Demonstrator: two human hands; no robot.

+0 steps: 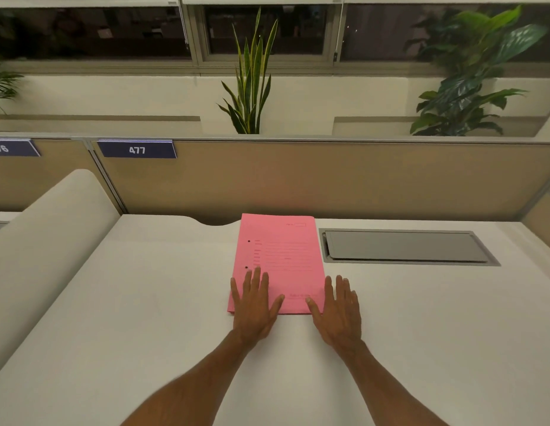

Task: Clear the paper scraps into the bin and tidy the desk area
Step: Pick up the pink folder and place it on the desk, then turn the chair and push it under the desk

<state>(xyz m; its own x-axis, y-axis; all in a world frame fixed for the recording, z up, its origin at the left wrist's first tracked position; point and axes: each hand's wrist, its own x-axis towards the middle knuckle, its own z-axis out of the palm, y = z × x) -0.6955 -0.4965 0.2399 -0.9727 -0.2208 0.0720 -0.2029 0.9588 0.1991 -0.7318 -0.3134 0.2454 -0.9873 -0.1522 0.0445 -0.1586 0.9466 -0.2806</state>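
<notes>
Resting flat and spread — both hands' fingers [256,279] on the pink folder's [280,256] near edge, grasping nothing.

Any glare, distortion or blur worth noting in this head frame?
Head view: warm, even indoor light; dark windows reflect the room; wide-angle bends the partition edge; small print on the pink folder is too soft to read; both hands' shadows are faint.

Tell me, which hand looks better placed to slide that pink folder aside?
Probably the left. The left hand lies flat with its fingers on the pink folder, near the lower left corner. The right hand rests mostly on the desk, only its thumb touching the folder's edge.
</notes>
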